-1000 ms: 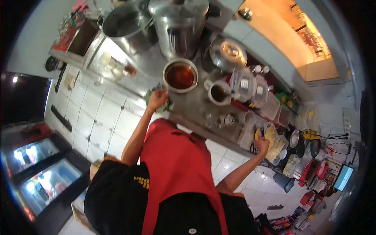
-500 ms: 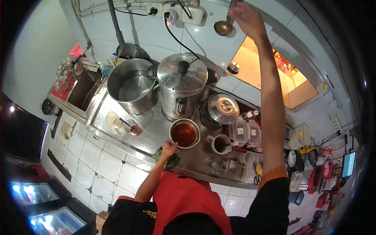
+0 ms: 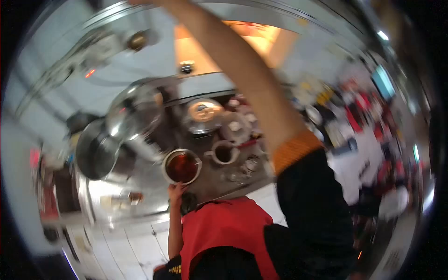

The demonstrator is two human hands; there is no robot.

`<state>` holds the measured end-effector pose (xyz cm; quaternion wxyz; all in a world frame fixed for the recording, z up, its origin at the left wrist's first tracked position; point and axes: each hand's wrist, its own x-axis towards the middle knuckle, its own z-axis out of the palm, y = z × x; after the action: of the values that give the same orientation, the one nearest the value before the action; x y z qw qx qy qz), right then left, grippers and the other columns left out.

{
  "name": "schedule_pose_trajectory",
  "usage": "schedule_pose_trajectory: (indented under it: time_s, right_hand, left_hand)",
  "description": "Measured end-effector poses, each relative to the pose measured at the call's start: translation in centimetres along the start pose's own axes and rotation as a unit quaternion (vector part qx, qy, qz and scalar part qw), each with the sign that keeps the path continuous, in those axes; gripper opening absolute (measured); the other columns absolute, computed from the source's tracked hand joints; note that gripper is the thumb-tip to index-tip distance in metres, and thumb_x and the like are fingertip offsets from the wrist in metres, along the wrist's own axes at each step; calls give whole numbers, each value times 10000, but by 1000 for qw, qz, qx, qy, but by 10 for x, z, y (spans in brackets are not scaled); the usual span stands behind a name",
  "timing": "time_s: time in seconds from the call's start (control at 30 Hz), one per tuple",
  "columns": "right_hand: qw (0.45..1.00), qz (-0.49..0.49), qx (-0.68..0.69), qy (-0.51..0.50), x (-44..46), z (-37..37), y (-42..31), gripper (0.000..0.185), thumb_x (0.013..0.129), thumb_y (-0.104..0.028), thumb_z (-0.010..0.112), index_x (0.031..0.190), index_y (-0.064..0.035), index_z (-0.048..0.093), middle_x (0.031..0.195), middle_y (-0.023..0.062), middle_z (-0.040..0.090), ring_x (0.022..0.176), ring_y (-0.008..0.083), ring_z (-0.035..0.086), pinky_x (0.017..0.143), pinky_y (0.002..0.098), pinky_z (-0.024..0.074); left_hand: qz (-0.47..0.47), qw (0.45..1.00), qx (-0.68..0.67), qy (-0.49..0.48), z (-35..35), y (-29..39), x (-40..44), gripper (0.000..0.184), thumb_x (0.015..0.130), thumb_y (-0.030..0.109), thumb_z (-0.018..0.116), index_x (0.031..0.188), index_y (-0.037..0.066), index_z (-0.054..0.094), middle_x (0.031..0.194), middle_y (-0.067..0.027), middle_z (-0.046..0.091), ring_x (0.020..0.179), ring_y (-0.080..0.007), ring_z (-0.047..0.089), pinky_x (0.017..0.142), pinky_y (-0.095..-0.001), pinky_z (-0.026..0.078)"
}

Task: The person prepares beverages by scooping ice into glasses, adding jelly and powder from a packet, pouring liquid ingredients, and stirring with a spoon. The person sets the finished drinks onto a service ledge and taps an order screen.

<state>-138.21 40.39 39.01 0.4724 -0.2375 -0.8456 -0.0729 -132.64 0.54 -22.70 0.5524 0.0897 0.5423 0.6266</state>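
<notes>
A round pot [image 3: 165, 167] of red-brown liquid [image 3: 183, 167] stands on the steel counter. At its near edge is my left hand [image 3: 176, 191], blurred, with the fingers closed at the rim. Just right of this hand lies a dark green cloth [image 3: 189, 201]. My right arm reaches up across the view, and only a sliver of my right hand [image 3: 141, 2] shows at the top edge, its fingers hidden. Below and near that hand, a brass-coloured ladle [image 3: 137, 41] hangs against the wall. A jug [image 3: 224, 153] with dark contents stands right of the pot.
A large open pot [image 3: 95, 151] and a tall steel urn [image 3: 135, 112] stand at the left. Behind the jug is a lidded pot [image 3: 204, 114]. Glasses [image 3: 249, 165] stand near the counter's front edge. A sink [image 3: 65, 189] is at the far left.
My right hand has gone from the containers at the right up to the top edge. My left hand has moved from the green cloth to the pot's rim. The view has turned.
</notes>
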Motion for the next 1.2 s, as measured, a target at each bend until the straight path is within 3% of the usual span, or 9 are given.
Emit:
schedule_pose_trajectory:
  time_s: [0.03, 0.1, 0.23, 0.47, 0.6, 0.83, 0.93, 1.1, 1.2]
  right_hand:
    - [913, -288, -250, -142, 47, 26, 16, 398, 960, -331, 473, 1070, 2, 662, 1099, 230, 668, 1148, 408, 578, 930, 560, 450]
    - [975, 7, 59, -214, 57, 20, 33, 585, 799, -684, 581, 786, -130, 767, 699, 89, 704, 714, 233, 696, 749, 383, 554]
    - [947, -18, 165, -276, -7, -80, 12, 442, 871, -577, 565, 878, -190, 778, 716, 30, 717, 693, 152, 698, 733, 338, 556]
    - [856, 129, 250, -433, -247, -131, -31, 409, 947, -364, 581, 739, -29, 690, 580, 68, 655, 537, 176, 660, 533, 332, 521]
    - [907, 142, 228, -324, -412, -72, -36, 407, 894, -269, 640, 676, 73, 608, 625, 277, 573, 608, 438, 612, 566, 478, 463]
    - [929, 111, 234, -266, -547, -40, -63, 145, 898, -145, 622, 837, -17, 649, 865, 161, 635, 816, 367, 615, 697, 417, 506]
    - [888, 79, 434, -133, -548, -56, -68, 190, 750, 15, 613, 917, -28, 694, 998, 145, 675, 966, 336, 633, 852, 401, 518]
    - [859, 200, 391, -263, -587, -36, -57, 288, 796, 83, 625, 1072, 20, 680, 1071, 156, 684, 978, 305, 668, 845, 361, 555]
    - [874, 173, 359, -277, -596, -40, -54, 286, 840, 108, 593, 1111, 36, 651, 1066, 158, 669, 962, 284, 674, 830, 316, 553]
  left_hand:
    - [21, 1000, -15, -4, 3, 0, -1, 232, 897, 63, 617, 1084, -39, 524, 912, -142, 623, 786, -242, 667, 736, -386, 614]
    - [21, 1000, -5, 0, 8, 1, 0, 240, 889, 67, 595, 1104, -18, 528, 918, -116, 614, 799, -231, 656, 751, -392, 611]
    - [-18, 1000, -3, 3, -7, -12, 19, 269, 872, 63, 582, 1128, 1, 527, 928, -96, 609, 778, -219, 646, 749, -387, 607]
    - [48, 999, 18, 7, -5, 0, 19, 221, 875, 81, 574, 1081, 16, 528, 957, -89, 631, 762, -201, 653, 668, -359, 595]
    - [77, 995, 62, 15, -6, 0, 14, 214, 884, 89, 578, 1080, 14, 536, 969, -99, 635, 753, -194, 651, 628, -336, 586]
    - [100, 989, 105, -7, -1, 6, 8, 182, 886, 112, 658, 965, 33, 515, 851, -94, 653, 708, -161, 641, 572, -308, 549]
    - [133, 970, 200, 24, 3, 10, -3, 236, 885, 221, 692, 879, 53, 526, 720, -40, 587, 610, -118, 559, 517, -283, 467]
    - [166, 902, 370, 149, 32, 52, -33, 263, 804, 184, 711, 766, 6, 522, 655, -87, 594, 600, -179, 622, 526, -328, 508]
    - [167, 956, 213, 116, 36, 55, -35, 266, 778, 134, 720, 724, 12, 489, 615, -82, 577, 545, -162, 623, 482, -315, 508]
